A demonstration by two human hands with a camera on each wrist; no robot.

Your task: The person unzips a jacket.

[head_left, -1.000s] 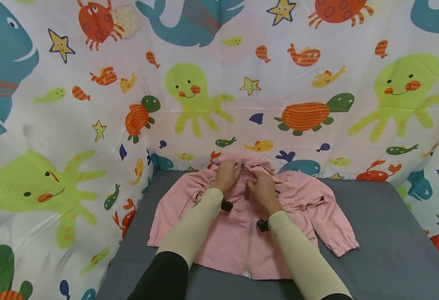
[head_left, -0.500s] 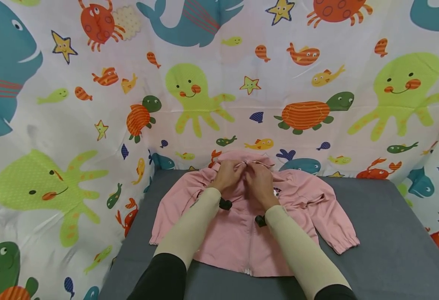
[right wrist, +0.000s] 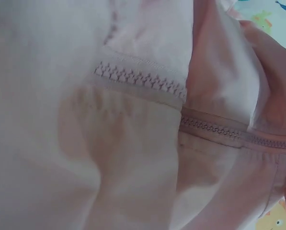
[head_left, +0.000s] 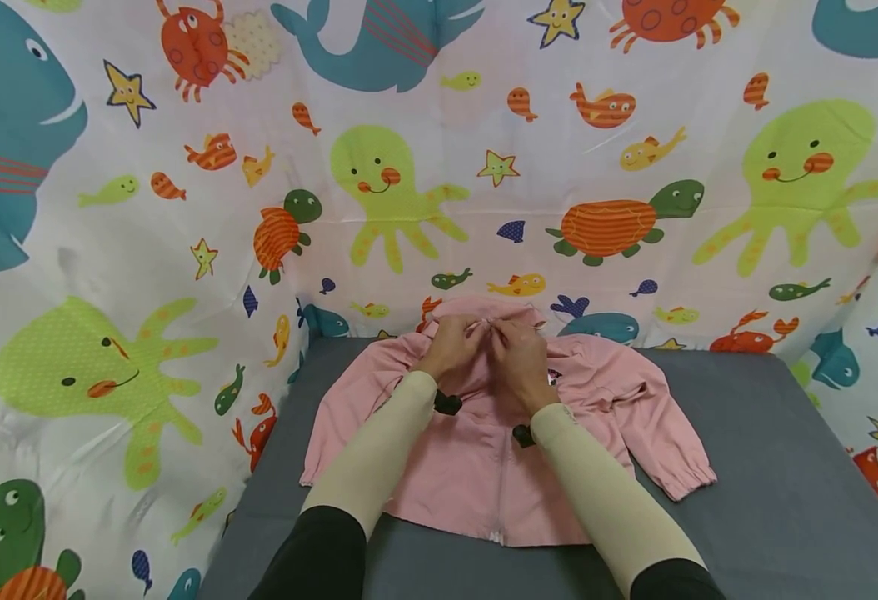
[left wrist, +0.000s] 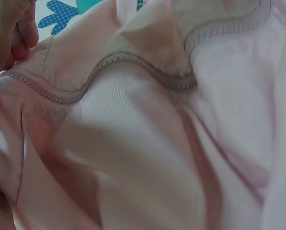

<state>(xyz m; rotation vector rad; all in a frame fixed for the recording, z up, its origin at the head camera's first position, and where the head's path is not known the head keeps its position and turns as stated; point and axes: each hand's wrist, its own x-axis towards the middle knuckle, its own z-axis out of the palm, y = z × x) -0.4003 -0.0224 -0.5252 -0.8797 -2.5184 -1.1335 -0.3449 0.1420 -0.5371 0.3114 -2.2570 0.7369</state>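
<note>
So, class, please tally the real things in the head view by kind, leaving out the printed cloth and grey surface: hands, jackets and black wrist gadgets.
Hands: 2
Jacket: 1
Black wrist gadgets: 2
Total: 5

Bright head view, dimmer wrist views, hazy soft focus

There was one pink jacket (head_left: 469,467); one left hand (head_left: 450,348) and one right hand (head_left: 520,358) were on it; two small black things (head_left: 448,403) (head_left: 524,435) were over it; one gray table (head_left: 769,467) was under it.
</note>
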